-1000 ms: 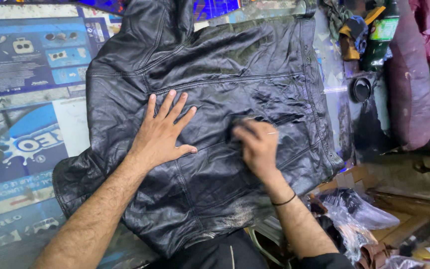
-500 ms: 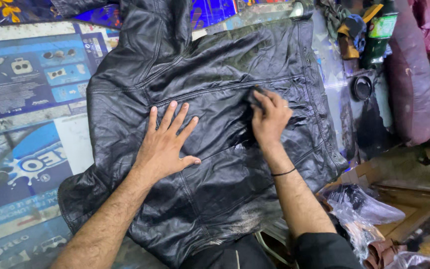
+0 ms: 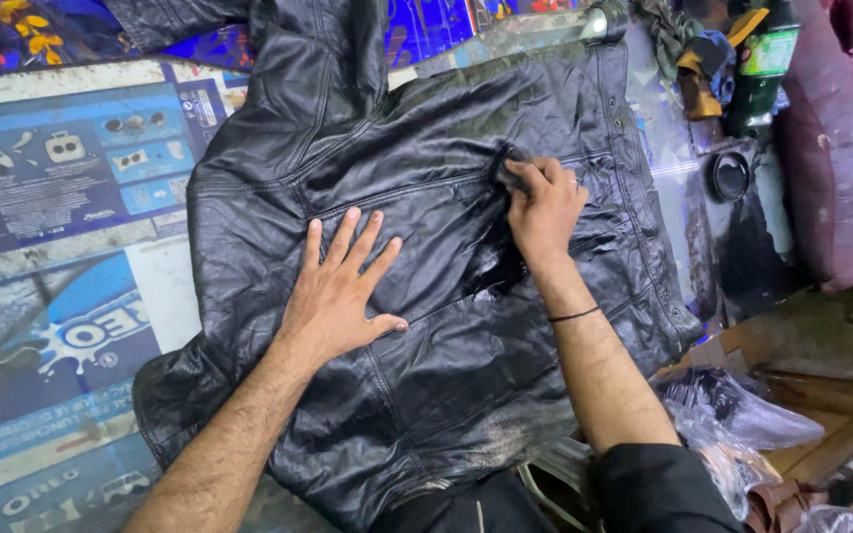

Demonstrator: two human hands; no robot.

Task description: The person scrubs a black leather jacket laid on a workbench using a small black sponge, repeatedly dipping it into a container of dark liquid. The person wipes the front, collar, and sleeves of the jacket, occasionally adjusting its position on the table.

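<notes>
A black leather jacket [image 3: 417, 178] lies spread flat on a table covered with blue printed sheets [image 3: 61, 227]. My left hand [image 3: 338, 291] presses flat on the jacket's middle, fingers spread apart. My right hand [image 3: 543, 202] is farther up and to the right on the jacket, closed on a small dark pad or cloth [image 3: 510, 168] that rests against the leather near a seam. A thin black band circles my right wrist.
A green bottle [image 3: 764, 59] and bunched rags [image 3: 688, 49] stand at the back right. A round black tin [image 3: 731, 176] lies beside the jacket's right edge. A maroon garment [image 3: 831, 168] hangs at far right. Crumpled plastic bags [image 3: 733, 424] sit at lower right.
My right hand has slid up the jacket with the dark pad, from the middle toward the upper right. My left hand has stayed pressed flat on the leather.
</notes>
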